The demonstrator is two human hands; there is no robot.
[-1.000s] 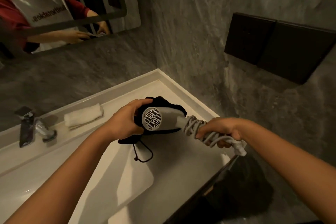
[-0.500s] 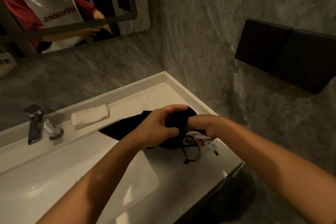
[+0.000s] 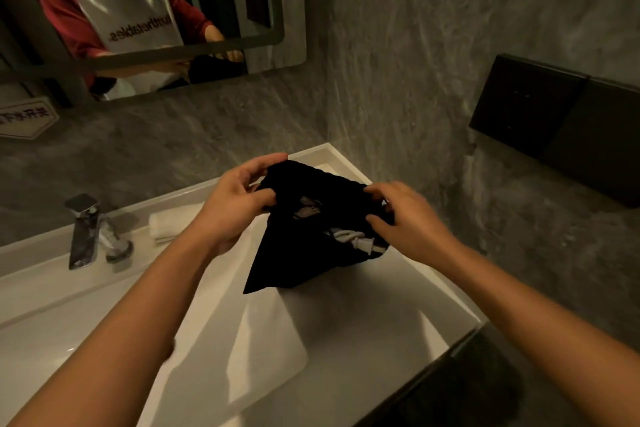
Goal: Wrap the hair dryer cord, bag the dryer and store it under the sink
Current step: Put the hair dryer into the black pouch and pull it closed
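My left hand (image 3: 239,198) and right hand (image 3: 403,215) pinch the soft black bag (image 3: 304,253) above the white glossy table (image 3: 398,315); grey coiled cord (image 3: 353,240) shows inside, below my right grip, grey marbled walls (image 3: 398,62) behind.

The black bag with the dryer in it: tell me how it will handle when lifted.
The black bag is probably floppy: its lower corner hangs in a limp point. It likely sags under the load. The grey cord shows at the open mouth and could slip out if tipped.

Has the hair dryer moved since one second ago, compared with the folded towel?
Yes. The hair dryer went into the black bag; only its grey cord shows. The folded towel stays by the faucet.
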